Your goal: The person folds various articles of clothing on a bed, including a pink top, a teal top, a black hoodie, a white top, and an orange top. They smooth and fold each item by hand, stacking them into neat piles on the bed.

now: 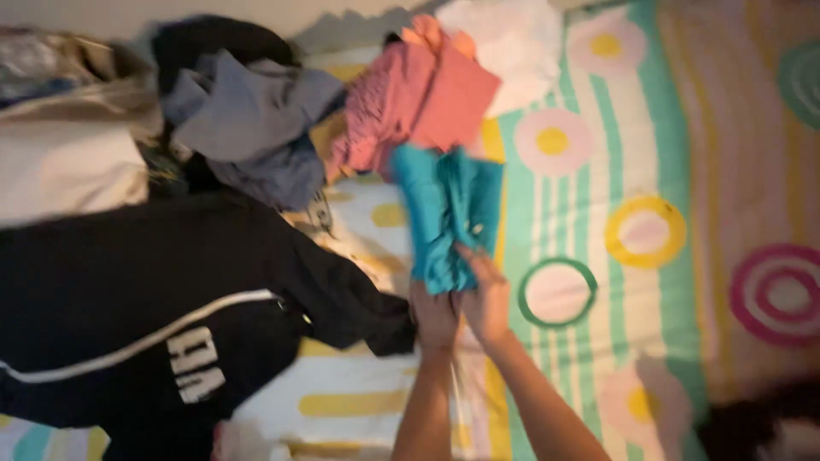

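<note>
The whole view is smeared with blur, so your fingers are hard to read, and your forearms run off the bottom edge. Your left hand (pixel 434 318) and your right hand (pixel 487 300) sit pressed side by side, both closed on the near end of the folded teal fabric garment (pixel 448 213); how the fingertips lie underneath it is hidden. A small pale spot shows on the teal cloth, too blurred to name.

The teal piece lies on the striped bedsheet with coloured rings (pixel 632 230), near the middle of the bed. Its long axis runs away from you, near end in your hands, far end touching the crumpled pink cloth (pixel 418 102). Beyond that a white cloth (pixel 512 43) is cut off by the top edge.

To your left, a black jacket with a white stripe (pixel 154 307) spreads wide, its sleeve end just beside your left hand. Behind it, a heap of grey and dark clothes (pixel 248 119) crowds the far left. To your right the sheet lies open, with a dark shape (pixel 760 423) clipped at the bottom corner.
</note>
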